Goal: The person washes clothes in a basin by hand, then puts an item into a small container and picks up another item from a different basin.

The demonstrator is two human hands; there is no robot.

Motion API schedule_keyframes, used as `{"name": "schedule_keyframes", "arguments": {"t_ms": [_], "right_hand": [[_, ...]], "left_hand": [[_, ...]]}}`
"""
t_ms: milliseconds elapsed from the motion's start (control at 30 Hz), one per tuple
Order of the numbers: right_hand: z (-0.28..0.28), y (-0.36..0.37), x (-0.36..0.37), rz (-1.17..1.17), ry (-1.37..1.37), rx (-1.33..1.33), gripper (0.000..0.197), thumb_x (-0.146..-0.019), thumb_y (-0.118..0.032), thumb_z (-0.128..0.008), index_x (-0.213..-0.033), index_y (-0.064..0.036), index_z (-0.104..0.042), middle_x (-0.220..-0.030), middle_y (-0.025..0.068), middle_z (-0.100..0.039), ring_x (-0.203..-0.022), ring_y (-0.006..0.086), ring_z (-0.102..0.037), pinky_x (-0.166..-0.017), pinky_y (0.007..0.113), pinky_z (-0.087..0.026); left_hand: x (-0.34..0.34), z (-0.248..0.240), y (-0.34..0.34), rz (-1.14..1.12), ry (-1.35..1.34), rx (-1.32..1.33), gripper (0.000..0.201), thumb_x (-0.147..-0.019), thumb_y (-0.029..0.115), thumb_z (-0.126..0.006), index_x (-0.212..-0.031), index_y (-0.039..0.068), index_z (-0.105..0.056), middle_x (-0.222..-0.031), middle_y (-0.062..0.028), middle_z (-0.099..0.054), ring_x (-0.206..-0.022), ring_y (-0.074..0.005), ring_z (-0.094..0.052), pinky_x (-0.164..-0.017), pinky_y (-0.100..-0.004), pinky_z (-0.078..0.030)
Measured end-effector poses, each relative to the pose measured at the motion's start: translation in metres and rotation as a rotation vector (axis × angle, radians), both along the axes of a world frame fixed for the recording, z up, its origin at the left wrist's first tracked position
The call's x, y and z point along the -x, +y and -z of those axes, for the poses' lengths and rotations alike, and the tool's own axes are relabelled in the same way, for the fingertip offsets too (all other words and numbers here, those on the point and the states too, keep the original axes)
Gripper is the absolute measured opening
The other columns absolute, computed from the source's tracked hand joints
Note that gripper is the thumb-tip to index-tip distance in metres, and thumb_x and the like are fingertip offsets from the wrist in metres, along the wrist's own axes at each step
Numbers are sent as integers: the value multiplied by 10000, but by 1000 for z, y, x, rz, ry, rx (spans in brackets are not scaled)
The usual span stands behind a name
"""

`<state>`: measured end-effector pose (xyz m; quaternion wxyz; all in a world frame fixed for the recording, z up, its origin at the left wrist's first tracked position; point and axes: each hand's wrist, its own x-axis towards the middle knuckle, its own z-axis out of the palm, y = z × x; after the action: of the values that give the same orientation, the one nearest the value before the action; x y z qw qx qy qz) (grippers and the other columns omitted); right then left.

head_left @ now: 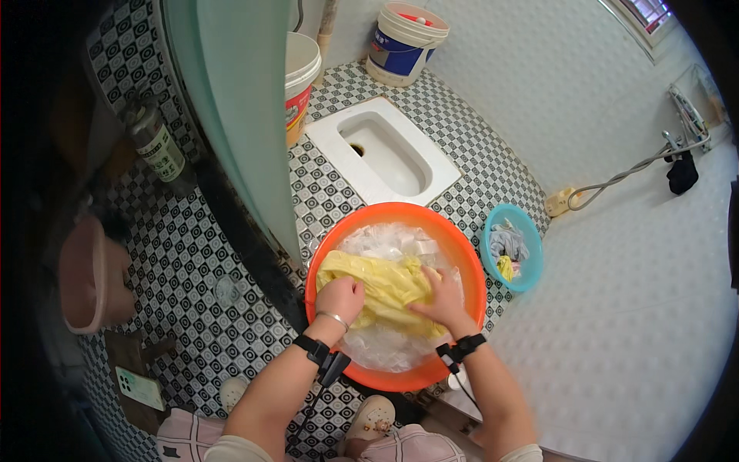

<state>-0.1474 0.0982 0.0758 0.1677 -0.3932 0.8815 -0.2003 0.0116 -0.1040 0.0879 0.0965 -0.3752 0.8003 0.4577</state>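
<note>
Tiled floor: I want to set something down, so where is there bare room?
Bare tiles lie between the squat toilet and the right-hand wall, and left of the green panel, between the pink tub and dark sill. It is crowded where the orange basin, holding yellow cloth, stands close beside the blue basin.

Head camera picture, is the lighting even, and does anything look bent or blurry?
In the head view, lighting is uneven: the left side is dim, around the pink tub, while the white wall at right is brighter; corners go black; the pale green partition bows; the yellow cloth looks reasonably sharp.
</note>
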Motion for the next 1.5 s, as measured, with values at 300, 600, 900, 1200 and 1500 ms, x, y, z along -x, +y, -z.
{"name": "schedule_keyframes", "arguments": {"t_ms": [300, 600, 900, 1200, 1500], "right_hand": [[83, -11, -54, -133, -161, -587, 1055, -585, -643, -710, -1435, -177, -295, -1512, 217, 84, -1311, 586, 40, -954, 724, -223], [131, -10, -33, -220, -122, -936, 641, -767, -173, -589, -1373, -119, -385, -1532, 146, 67, -1343, 528, -59, -1101, 485, -222], [78, -26, -21, -192, -156, -802, 566, -741, -136, -645, -1273, -120, -454, -1425, 144, -278, -1275, 398, -318, -1001, 467, -377], [81, 35, -42, 147, -121, -351, 427, -678, -182, -711, -1036, -45, -525, -1006, 192, -571, -957, 372, -569, -789, 440, -466], [-51, -14, -30, 126, -323, 68, 132, -778, -91, -557, -887, -17, -551, -750, 76, -557, -682, 169, -538, -638, 295, -450]], "left_hand": [[10, 52, 19, 417, -284, 247, 868, -715, 533, -662, -1427, 450, -172, -1531, -140, 91, -1344, -517, -75, -1073, -585, -164], [30, 91, 32, 490, -455, 101, 801, -762, 487, -641, -1421, 447, -188, -1535, -126, 43, -1365, -466, -80, -1069, -597, -149], [16, 87, 23, 517, -493, 25, 714, -820, 278, -588, -1419, 426, -229, -1515, -139, -99, -1356, -378, -224, -1058, -535, -238], [-3, 60, 42, 138, -172, 222, 553, -764, 172, -602, -1292, 276, -480, -1367, -170, -352, -1230, -376, -380, -961, -462, -371], [0, 25, 71, 120, 395, -175, 345, -773, 210, -638, -1057, 22, -582, -1039, -200, -603, -970, -337, -585, -838, -370, -472]]}}
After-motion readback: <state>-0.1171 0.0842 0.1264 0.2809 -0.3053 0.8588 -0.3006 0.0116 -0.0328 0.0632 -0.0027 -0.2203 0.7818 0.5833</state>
